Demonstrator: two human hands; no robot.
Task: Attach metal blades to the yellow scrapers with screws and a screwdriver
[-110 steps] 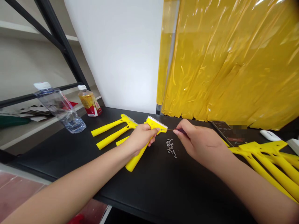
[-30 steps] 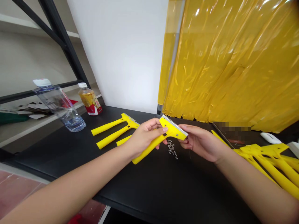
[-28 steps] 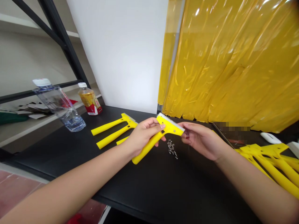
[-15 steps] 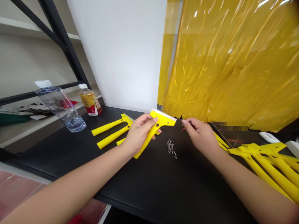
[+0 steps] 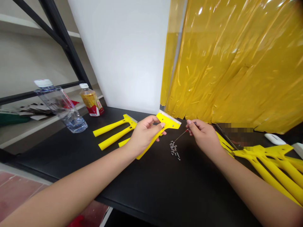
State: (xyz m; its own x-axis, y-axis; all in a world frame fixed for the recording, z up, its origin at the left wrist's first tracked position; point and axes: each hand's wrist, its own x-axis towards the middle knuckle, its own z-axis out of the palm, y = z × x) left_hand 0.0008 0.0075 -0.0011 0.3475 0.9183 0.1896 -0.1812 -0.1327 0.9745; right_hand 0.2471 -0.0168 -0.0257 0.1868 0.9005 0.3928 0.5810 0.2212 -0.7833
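A yellow scraper [image 5: 169,121] with a pale blade edge is gripped by my left hand [image 5: 148,132], its head tilted up and to the right. One screw shows near the right end of its head. My right hand [image 5: 201,132] pinches a thin screwdriver [image 5: 181,136], its handle mostly covered by my fingers. The shaft slants down left, its tip at a small pile of screws [image 5: 174,150] on the black table [image 5: 151,189]. Several more yellow scrapers [image 5: 115,135] lie on the table left of and partly behind my left hand.
Several yellow scraper bodies [image 5: 270,164] are heaped at the right, by my right forearm. A clear water bottle [image 5: 62,107] and a smaller drink bottle [image 5: 91,101] stand at the left. Behind rise a white panel [image 5: 125,53] and yellow plastic sheeting [image 5: 236,63]. A dark device [image 5: 229,135] lies at the back right.
The screwdriver in my right hand has swung so its shaft points down left, its tip now at the screws. My left hand and the scraper have shifted slightly right.
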